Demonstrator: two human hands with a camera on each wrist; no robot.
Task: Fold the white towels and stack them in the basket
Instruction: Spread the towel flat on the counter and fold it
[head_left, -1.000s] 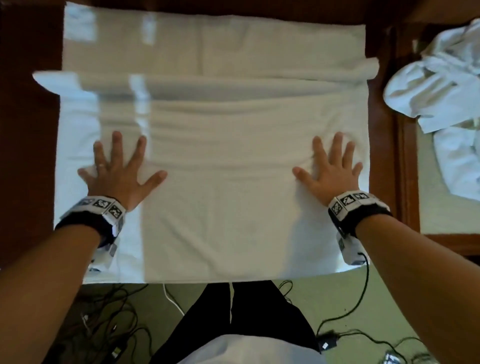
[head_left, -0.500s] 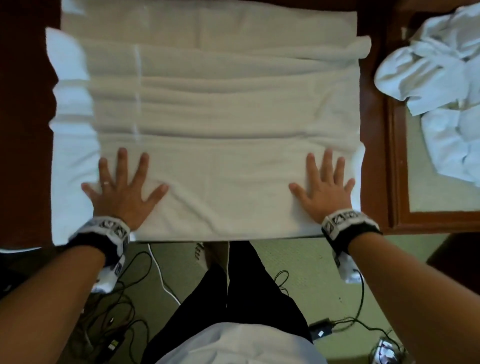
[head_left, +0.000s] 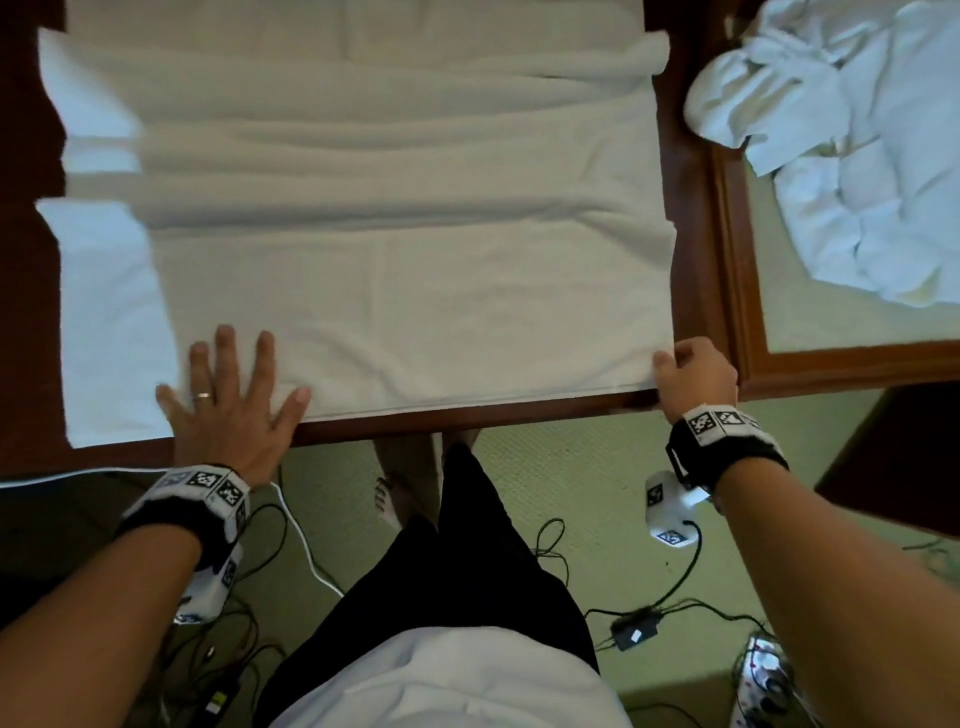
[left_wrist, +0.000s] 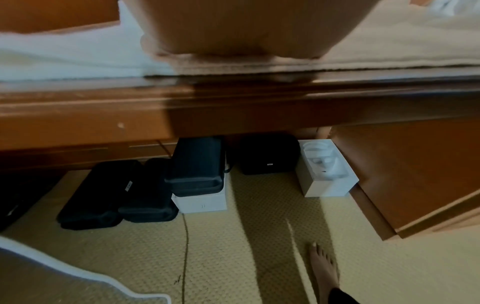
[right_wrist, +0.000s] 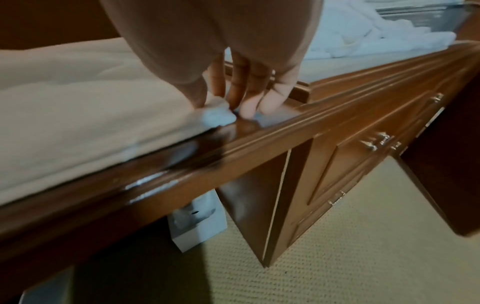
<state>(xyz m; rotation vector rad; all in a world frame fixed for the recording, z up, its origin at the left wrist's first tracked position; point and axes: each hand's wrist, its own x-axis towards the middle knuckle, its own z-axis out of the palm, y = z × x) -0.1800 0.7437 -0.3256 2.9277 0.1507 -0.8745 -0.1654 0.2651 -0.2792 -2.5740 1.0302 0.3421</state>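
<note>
Desk (head_left: 519, 415): brown wood, carries all below.
Towel (head_left: 395, 270): white, spread and rumpled across the desk, near hem along its front edge.
Pile (head_left: 852, 156): unfolded white towels, right of the towel on the desk.
Left hand (head_left: 228, 410): fingers straight, splayed, pressing the towel's near left part.
Right hand (head_left: 696, 376): thumb and fingers pinch the towel's near right corner.

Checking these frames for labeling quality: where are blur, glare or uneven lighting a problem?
Head view: bright bluish light washes out the towel's left strip. Left wrist view: the left hand is a blurred mass, its fingers out of sight. Right wrist view: glare streaks the table edge; the right hand looks soft.
</note>
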